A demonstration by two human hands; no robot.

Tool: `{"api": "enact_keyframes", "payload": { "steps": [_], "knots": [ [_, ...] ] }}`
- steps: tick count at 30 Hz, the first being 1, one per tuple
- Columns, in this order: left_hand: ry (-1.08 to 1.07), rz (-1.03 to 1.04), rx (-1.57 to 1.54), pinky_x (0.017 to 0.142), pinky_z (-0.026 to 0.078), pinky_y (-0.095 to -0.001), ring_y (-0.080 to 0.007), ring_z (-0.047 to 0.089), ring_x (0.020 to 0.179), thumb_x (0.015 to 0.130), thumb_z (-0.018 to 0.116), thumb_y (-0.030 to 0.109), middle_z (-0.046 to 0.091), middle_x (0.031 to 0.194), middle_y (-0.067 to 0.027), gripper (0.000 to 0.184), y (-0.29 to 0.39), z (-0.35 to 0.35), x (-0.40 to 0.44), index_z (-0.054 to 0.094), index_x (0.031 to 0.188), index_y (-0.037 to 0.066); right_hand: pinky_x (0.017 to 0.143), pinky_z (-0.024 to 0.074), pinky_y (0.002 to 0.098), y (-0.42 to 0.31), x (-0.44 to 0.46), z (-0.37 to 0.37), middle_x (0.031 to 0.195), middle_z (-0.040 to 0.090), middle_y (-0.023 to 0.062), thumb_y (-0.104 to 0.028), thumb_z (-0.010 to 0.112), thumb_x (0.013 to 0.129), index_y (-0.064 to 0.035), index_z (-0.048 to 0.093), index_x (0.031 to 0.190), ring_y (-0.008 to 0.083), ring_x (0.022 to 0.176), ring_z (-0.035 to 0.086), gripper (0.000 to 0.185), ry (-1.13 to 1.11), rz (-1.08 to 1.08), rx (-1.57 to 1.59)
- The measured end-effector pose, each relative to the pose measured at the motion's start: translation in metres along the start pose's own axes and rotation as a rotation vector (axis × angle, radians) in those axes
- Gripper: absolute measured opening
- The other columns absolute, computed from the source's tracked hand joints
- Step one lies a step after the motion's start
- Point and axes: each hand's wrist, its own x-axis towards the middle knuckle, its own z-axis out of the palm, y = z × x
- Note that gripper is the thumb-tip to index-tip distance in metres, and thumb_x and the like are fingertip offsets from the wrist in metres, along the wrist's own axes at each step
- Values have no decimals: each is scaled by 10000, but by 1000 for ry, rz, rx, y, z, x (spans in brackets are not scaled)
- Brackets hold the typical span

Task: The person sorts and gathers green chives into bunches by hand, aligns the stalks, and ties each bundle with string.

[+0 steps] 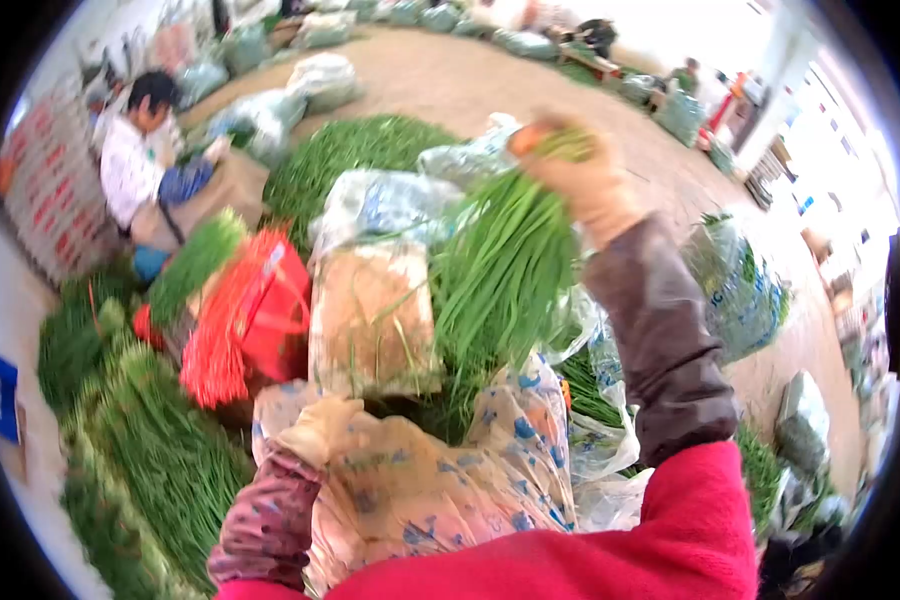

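My right hand (585,180), gloved and raised at the upper right, is closed around a bunch of long green stalks (510,265) whose leafy ends hang down. My left hand (322,430), in a pale glove, rests low at the near edge of a worn board (370,315); its fingers are partly hidden. Loose green strands lie on the board. A patterned plastic apron (420,485) covers my lap. Left of the board stands a red bag (278,305) with a bundle of red ties (220,345) over it.
Stacked green bundles (160,440) fill the lower left. Beyond the board are a green heap (370,155) and a clear plastic bag (385,205). A seated person (135,165) is at the upper left. A filled bag (735,285) stands at the right.
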Motion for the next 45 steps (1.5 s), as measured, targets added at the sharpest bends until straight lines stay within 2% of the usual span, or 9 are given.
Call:
{"api": "enact_keyframes", "payload": {
  "steps": [8, 12, 15, 23, 29, 35, 38, 41, 45],
  "knots": [
    [232, 698, -1414, 1011, 418, -426, -263, 439, 1279, 397, 914, 448, 457, 1389, -89, 1383, 94, -108, -5, 145, 1495, 108, 727, 522, 281, 18, -64, 102, 888, 681, 38, -28, 762, 692, -30, 643, 1014, 138, 791, 631, 343, -609, 244, 455],
    [-270, 522, -1790, 946, 497, -412, -274, 572, 1115, 600, 836, 440, 568, 1238, -102, 890, 38, -15, 26, 472, 1308, 41, 723, 497, 275, 37, -104, 130, 851, 653, 9, -48, 754, 703, -23, 634, 990, 112, 795, 612, 311, -585, 327, 641],
    [-470, 511, -2101, 958, 485, -494, -343, 587, 1105, 776, 713, 303, 579, 1241, -181, 643, 35, 29, 28, 491, 1288, -17, 755, 499, 325, 42, -120, 124, 964, 645, 75, -124, 736, 739, -45, 594, 1092, 215, 865, 636, 389, -306, -69, 22],
    [-366, 311, -1918, 930, 486, -439, -304, 599, 1051, 768, 728, 206, 582, 1217, -149, 555, 48, 24, 30, 528, 1256, 32, 734, 497, 399, 43, -127, 105, 939, 638, 110, -271, 664, 801, -47, 633, 913, 320, 874, 618, 253, -602, -513, -286],
    [-63, 317, -1690, 922, 478, -408, -297, 594, 1040, 773, 723, 180, 577, 1214, -155, 492, 73, 19, 15, 563, 1222, 60, 859, 425, 438, 38, -120, 107, 1005, 616, 72, -207, 670, 675, -100, 614, 960, 254, 988, 577, 310, 53, -946, -609],
    [650, 346, -1859, 905, 490, -378, -240, 607, 969, 787, 671, 192, 600, 1118, -100, 570, 120, -2, 12, 471, 1293, 23, 850, 448, 438, 50, -111, 129, 1042, 613, 102, -207, 631, 788, -97, 573, 1114, 284, 1020, 577, 349, 203, -623, -588],
    [689, 409, -1894, 824, 501, -375, -221, 588, 913, 789, 662, 198, 595, 1043, -79, 591, 117, -23, -4, 445, 1325, 78, 841, 470, 364, 71, -114, 140, 1063, 635, 140, -387, 452, 983, -86, 462, 1308, 275, 990, 612, 443, -122, 199, 234],
    [796, 481, -1948, 746, 517, -369, -202, 575, 849, 802, 645, 195, 586, 975, -75, 571, 108, -62, -25, 446, 1326, 86, 897, 455, 380, 96, -151, 133, 1152, 623, 150, -397, 423, 988, -79, 479, 1316, 303, 1068, 595, 460, -390, -46, 104],
    [997, 526, -1794, 705, 523, -313, -134, 566, 828, 873, 598, 252, 572, 964, -34, 543, 61, -101, -43, 416, 1380, 180, 982, 417, 386, 145, -208, 98, 1270, 564, 191, -442, 418, 976, -67, 479, 1341, 351, 1151, 550, 527, -861, 274, -250]
  ]
}}
